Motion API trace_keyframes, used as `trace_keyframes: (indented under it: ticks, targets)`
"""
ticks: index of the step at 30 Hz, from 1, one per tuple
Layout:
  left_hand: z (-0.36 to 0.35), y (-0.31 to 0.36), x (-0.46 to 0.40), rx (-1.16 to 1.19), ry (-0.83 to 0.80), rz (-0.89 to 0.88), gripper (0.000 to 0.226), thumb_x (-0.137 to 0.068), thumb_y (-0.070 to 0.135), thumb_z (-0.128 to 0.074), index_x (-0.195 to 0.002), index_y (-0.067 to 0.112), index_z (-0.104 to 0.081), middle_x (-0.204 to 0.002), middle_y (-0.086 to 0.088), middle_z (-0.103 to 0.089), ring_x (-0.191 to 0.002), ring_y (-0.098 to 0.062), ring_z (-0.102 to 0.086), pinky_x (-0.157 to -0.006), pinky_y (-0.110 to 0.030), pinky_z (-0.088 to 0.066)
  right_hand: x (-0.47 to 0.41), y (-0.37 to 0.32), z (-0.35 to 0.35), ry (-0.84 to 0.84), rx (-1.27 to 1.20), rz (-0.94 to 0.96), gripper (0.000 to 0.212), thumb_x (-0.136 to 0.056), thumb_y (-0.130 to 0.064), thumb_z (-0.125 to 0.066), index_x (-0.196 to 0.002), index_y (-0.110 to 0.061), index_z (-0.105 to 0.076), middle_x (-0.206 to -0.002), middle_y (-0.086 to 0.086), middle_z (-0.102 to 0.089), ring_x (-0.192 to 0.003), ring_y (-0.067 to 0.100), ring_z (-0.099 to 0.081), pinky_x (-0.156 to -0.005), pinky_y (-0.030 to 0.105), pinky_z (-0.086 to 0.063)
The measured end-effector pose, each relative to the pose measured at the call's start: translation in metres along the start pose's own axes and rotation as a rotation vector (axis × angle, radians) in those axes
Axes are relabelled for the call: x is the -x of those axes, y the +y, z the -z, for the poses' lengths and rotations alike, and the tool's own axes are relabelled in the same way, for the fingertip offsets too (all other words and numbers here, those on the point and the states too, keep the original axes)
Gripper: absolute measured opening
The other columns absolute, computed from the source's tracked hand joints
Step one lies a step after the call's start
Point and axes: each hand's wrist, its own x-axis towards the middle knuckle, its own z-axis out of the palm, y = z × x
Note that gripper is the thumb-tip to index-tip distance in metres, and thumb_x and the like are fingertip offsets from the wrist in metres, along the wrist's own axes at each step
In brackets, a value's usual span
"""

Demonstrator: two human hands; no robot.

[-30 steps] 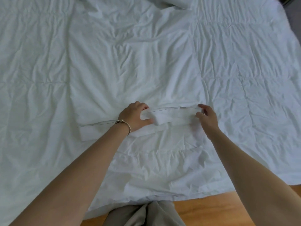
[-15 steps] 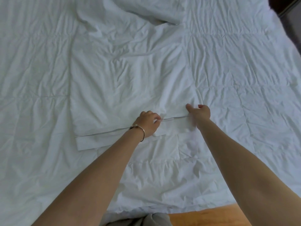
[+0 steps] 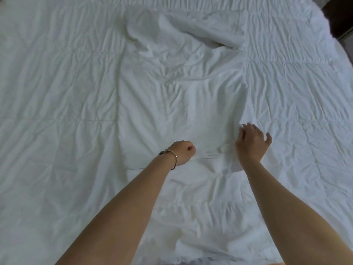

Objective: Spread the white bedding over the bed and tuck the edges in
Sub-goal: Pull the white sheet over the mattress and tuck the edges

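Observation:
A wrinkled white cover (image 3: 181,104) lies flat in the middle of the white quilted duvet (image 3: 57,111) that covers the bed. Its near hem (image 3: 210,163) runs between my two hands. My left hand (image 3: 183,153), with a bracelet at the wrist, is curled into a fist at that hem; its fingertips are hidden in the cloth and it seems to grip the edge. My right hand (image 3: 252,142) rests flat on the cover's near right corner with fingers spread. The cover's far end (image 3: 191,35) is bunched into a raised fold.
The duvet reaches every side of the view, its near edge hanging off the bed below my arms. Dark furniture (image 3: 340,16) stands past the bed's far right corner.
The folded hem flap that both hands held has been laid down. My right hand let go, opened and slid onto the right corner. My left hand curled tighter, and the view moved further over the bed.

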Motion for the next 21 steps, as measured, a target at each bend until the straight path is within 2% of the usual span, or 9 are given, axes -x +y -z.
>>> trace_keyframes:
  ticks: [2, 4, 8, 10, 12, 14, 16, 18, 21]
  targets:
    - [0.026, -0.032, 0.014, 0.105, 0.070, 0.007, 0.033, -0.095, 0.037, -0.041, -0.104, 0.016, -0.064, -0.105, -0.003, -0.066, -0.083, -0.020, -0.058, -0.081, -0.036, -0.051, 0.014, -0.060, 0.006, -0.033, -0.179, -0.173, 0.025, -0.102, -0.025, -0.037, -0.111, -0.013, -0.056, -0.084, 0.009, -0.063, -0.088, 0.032, -0.061, -0.088, 0.040, -0.038]
    - [0.055, -0.062, 0.032, 0.265, 0.155, -0.013, 0.038, -0.095, 0.043, -0.040, -0.104, 0.016, -0.064, -0.102, -0.001, -0.067, -0.087, -0.021, -0.060, -0.083, -0.035, -0.048, 0.038, -0.130, 0.001, -0.079, -0.384, -0.191, 0.021, -0.102, -0.022, -0.039, -0.109, -0.011, -0.055, -0.087, 0.016, -0.064, -0.085, 0.036, -0.059, -0.069, 0.033, -0.034]
    - [0.142, -0.114, 0.076, 0.838, 0.373, -0.029, 0.033, -0.097, 0.053, -0.042, -0.094, 0.026, -0.062, -0.084, 0.002, -0.063, -0.075, -0.011, -0.060, -0.079, -0.032, -0.047, 0.118, -0.300, -0.025, -0.304, -0.697, 0.083, 0.020, -0.096, -0.010, -0.046, -0.103, -0.005, -0.063, -0.087, 0.013, -0.068, -0.079, 0.026, -0.061, -0.066, 0.026, -0.034]
    - [0.193, -0.158, 0.098, 1.019, 0.459, 0.038, 0.037, -0.084, 0.061, -0.057, -0.091, 0.025, -0.066, -0.087, -0.001, -0.066, -0.082, -0.013, -0.064, -0.084, -0.034, -0.050, 0.170, -0.375, -0.041, -0.526, -0.788, 0.172, 0.021, -0.091, -0.003, -0.048, -0.103, -0.003, -0.065, -0.088, 0.011, -0.068, -0.080, 0.022, -0.061, -0.069, 0.024, -0.037]
    - [0.229, -0.213, 0.126, 0.961, 0.512, 0.096, 0.028, -0.082, 0.042, -0.070, -0.097, 0.018, -0.071, -0.099, -0.003, -0.070, -0.097, -0.017, -0.066, -0.091, -0.031, -0.051, 0.220, -0.423, -0.054, -0.760, -0.829, 0.237, 0.022, -0.089, -0.003, -0.047, -0.103, -0.001, -0.064, -0.086, 0.007, -0.063, -0.081, 0.021, -0.058, -0.071, 0.027, -0.038]
    - [0.241, -0.266, 0.152, 0.721, 0.473, 0.145, 0.017, -0.086, 0.025, -0.071, -0.100, 0.015, -0.070, -0.096, -0.002, -0.069, -0.095, -0.016, -0.064, -0.081, -0.021, -0.051, 0.262, -0.440, -0.068, -0.966, -0.734, 0.337, 0.025, -0.089, -0.009, -0.048, -0.105, 0.001, -0.065, -0.090, 0.009, -0.064, -0.084, 0.025, -0.058, -0.073, 0.027, -0.037]
    - [0.238, -0.302, 0.173, 0.581, 0.299, 0.190, 0.020, -0.086, 0.028, -0.071, -0.104, 0.019, -0.066, -0.093, 0.005, -0.067, -0.087, -0.009, -0.063, -0.072, -0.013, -0.047, 0.295, -0.435, -0.080, -1.119, -0.609, 0.406, 0.026, -0.093, -0.004, -0.051, -0.114, -0.001, -0.067, -0.108, 0.017, -0.068, -0.100, 0.031, -0.062, -0.083, 0.027, -0.039]
    - [0.229, -0.323, 0.175, 0.530, 0.144, 0.195, 0.024, -0.082, 0.030, -0.075, -0.101, 0.020, -0.064, -0.093, 0.008, -0.068, -0.085, -0.006, -0.064, -0.072, -0.014, -0.048, 0.313, -0.428, -0.086, -1.202, -0.533, 0.414, 0.028, -0.095, -0.003, -0.052, -0.119, -0.006, -0.067, -0.121, 0.015, -0.066, -0.113, 0.031, -0.059, -0.094, 0.024, -0.038]
    - [0.218, -0.336, 0.155, 0.339, 0.386, 0.244, 0.023, -0.085, 0.028, -0.069, -0.076, 0.009, -0.062, -0.072, -0.002, -0.061, -0.070, -0.022, -0.057, -0.065, -0.028, -0.043, 0.307, -0.426, -0.080, -1.344, -0.507, 0.368, 0.032, -0.095, -0.011, -0.057, -0.125, -0.018, -0.064, -0.124, 0.004, -0.064, -0.114, 0.019, -0.057, -0.093, 0.018, -0.039]
